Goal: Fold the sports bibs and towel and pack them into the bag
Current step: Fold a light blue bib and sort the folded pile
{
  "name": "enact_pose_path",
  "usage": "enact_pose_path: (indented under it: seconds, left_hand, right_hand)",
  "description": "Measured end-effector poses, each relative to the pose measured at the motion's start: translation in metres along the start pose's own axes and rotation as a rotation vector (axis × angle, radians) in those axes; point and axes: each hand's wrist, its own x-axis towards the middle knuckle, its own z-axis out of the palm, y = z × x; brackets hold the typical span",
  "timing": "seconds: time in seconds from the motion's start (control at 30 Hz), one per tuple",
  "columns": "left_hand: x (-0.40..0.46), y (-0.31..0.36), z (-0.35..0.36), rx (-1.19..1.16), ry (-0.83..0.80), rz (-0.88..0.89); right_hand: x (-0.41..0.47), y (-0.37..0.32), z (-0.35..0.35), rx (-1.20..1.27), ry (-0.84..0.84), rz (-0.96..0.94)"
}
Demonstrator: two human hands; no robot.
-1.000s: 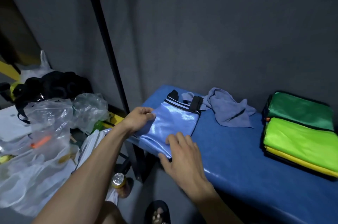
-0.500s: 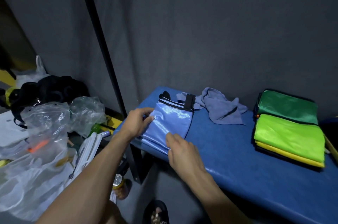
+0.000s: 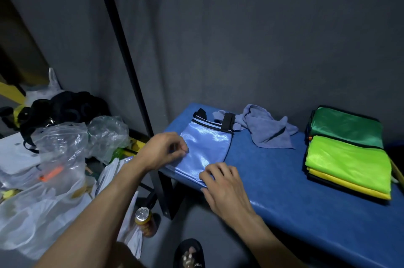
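- The light blue bib sat folded at the left end of the blue bench, its black-and-white striped trim and black straps pointing toward the wall.
- That bench was easily the biggest thing around, padded top, pushed up against a grey wall, with a black pole rising just off its left end.
- Left of the bench was a messy heap of clear plastic bags, with something black piled behind them. Couldn't tell what it was.
- A stack of folded bibs lay on the bench's right side, well apart from the blue one: dark green at the back, bright green on top nearer the front, yellow under that.
- A grey-blue towel was crumpled near the wall between the blue bib and the stack, touching the bib's strap end.
- The left hand had its fingers curled in, thumb and fingertips pinching the bib's left edge.
- The right hand lay on the bib's near corner at the bench's front edge, fingers bent and gripping the fabric there.
- A drink can stood on the floor under the bench's left end.
- A black sandal with a bit of foot showed at the bottom.
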Motion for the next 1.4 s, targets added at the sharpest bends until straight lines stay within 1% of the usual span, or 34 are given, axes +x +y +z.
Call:
enact_pose_path:
  seconds: [0.07,0.1,0.13,0.23,0.3,0.37,0.5,0.57,0.63,0.7,0.77,0.87,0.93,1.0,1.07,1.1,1.13,1.17,1.2,1.23,1.3,1.4]
  left_hand:
    - [-0.009,0.002,-0.001,0.016,-0.215,0.000]
    - [-0.014,0.002,0.001,0.053,-0.284,-0.017]
    - [-0.018,0.001,0.003,0.099,-0.312,-0.032]
    - [-0.025,0.004,0.014,0.300,-0.254,-0.022]
    - [-0.027,0.012,0.020,0.380,-0.185,-0.028]
    - [-0.031,0.017,0.023,0.392,-0.142,-0.020]
    - [-0.032,0.031,0.019,0.375,-0.079,0.022]
    - [-0.030,0.044,0.011,0.303,-0.002,0.032]
    - [-0.027,0.060,-0.005,0.117,0.170,0.036]
    - [-0.021,0.081,-0.026,-0.062,0.376,0.042]
    - [-0.013,0.111,-0.046,-0.250,0.490,0.068]
    - [0.007,0.149,-0.060,-0.491,0.555,0.094]
    - [0.026,0.157,-0.060,-0.585,0.509,0.070]
    - [0.045,0.152,-0.048,-0.660,0.413,-0.021]
    - [0.065,0.136,-0.023,-0.735,0.313,-0.188]
    - [0.072,0.125,-0.007,-0.756,0.270,-0.288]
    - [0.078,0.114,0.010,-0.758,0.229,-0.390]
    - [0.082,0.101,0.027,-0.752,0.193,-0.492]
    - [0.084,0.089,0.042,-0.739,0.172,-0.582]
    - [0.086,0.078,0.054,-0.725,0.165,-0.656]
    - [0.091,0.062,0.069,-0.721,0.191,-0.757]
    - [0.097,0.050,0.074,-0.743,0.251,-0.833]
  right_hand:
    - [-0.001,0.001,0.002,-0.004,0.019,-0.006]
    - [-0.001,0.002,0.003,-0.009,0.042,-0.007]
    - [-0.001,0.004,0.003,-0.011,0.070,-0.008]
    - [0.002,0.010,0.005,-0.030,0.155,-0.016]
    - [0.008,0.013,0.003,0.004,0.178,-0.001]
    - [0.017,0.016,-0.004,0.109,0.192,0.053]
    - [0.037,0.021,-0.036,0.344,0.168,0.167]
    - [0.042,0.026,-0.055,0.457,0.203,0.224]
    - [0.046,0.032,-0.079,0.542,0.262,0.298]
    - [0.051,0.038,-0.108,0.613,0.367,0.350]
    - [0.057,0.043,-0.139,0.655,0.510,0.359]
    - [0.066,0.052,-0.174,0.741,0.660,0.364]
    - [0.069,0.064,-0.178,0.821,0.698,0.409]
    - [0.068,0.081,-0.162,0.921,0.674,0.532]
    - [0.058,0.099,-0.132,1.033,0.597,0.729]
    - [0.048,0.104,-0.114,1.100,0.501,0.845]
    - [0.035,0.104,-0.100,1.188,0.353,0.955]
    - [0.021,0.100,-0.089,1.301,0.171,1.041]
    - [0.007,0.094,-0.080,1.393,0.025,1.088]
    - [-0.004,0.091,-0.074,1.435,-0.041,1.095]
    - [-0.019,0.089,-0.070,1.445,-0.053,1.045]
    - [-0.031,0.086,-0.071,1.373,-0.120,0.855]
